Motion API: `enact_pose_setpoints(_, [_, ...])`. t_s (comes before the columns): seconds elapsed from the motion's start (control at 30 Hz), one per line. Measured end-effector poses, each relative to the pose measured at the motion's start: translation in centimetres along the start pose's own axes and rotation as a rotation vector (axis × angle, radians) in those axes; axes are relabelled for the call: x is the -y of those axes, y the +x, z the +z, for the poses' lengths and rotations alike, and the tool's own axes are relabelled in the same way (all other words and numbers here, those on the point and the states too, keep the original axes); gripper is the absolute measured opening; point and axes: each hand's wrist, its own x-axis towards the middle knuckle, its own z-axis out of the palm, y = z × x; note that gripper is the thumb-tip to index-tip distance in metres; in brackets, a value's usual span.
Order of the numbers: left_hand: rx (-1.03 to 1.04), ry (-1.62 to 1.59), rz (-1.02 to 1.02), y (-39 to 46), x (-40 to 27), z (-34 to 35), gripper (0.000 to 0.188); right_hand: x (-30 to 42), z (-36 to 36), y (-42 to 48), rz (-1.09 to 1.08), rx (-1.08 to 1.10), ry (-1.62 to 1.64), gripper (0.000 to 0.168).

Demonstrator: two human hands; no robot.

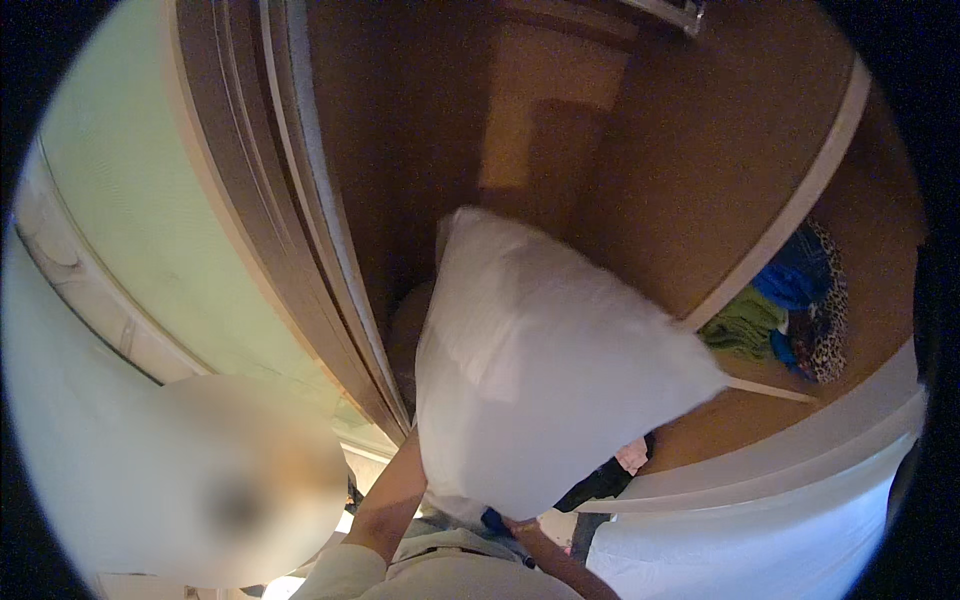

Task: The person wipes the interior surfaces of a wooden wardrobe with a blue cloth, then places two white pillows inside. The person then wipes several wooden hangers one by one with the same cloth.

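A large white pillow [540,360] is raised in front of me before an open wooden wardrobe, its corners pointing up and to the right. My left forearm reaches up behind the pillow's lower left edge, which hides my left hand. The other forearm comes from the bottom right, and the little that shows of my right hand [519,526] is at the pillow's bottom edge, its fingers hidden. Something dark blue [493,521] lies beside that hand; what it is cannot be told.
A pale-edged partition [787,202] divides the wardrobe. Folded green [746,322], blue [795,281] and leopard-print fabrics [831,330] lie on a shelf at right. Dark and pink cloth [632,455] shows beneath the pillow. Door tracks run along the left, beside a pale green wall [142,187].
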Motion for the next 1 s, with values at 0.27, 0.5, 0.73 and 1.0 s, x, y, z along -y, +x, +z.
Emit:
enact_pose_setpoints(0.27, [-0.235, -0.053, 0.481, 5.9, -17.8, -0.2, 0.059, 4.3, -4.5, 17.1, -0.128, -0.241, 0.027, 0.053])
enact_pose_setpoints(0.5, [-0.344, -0.053, 0.776, 5.4, -27.9, -1.0, 0.058, 4.7, -3.5, 28.5, -0.012, -0.216, -0.203, 0.057])
enact_pose_setpoints(0.73, [-0.217, 0.614, 0.78, 3.9, -15.6, 4.0, 0.069, 1.5, -3.8, 29.4, 0.175, -0.119, -0.411, 0.06])
enact_pose_setpoints(1.0, [0.117, 0.817, 0.434, 2.5, -6.3, 3.5, 0.088, 1.2, -1.6, 28.6, 0.161, -0.095, -0.402, 0.065])
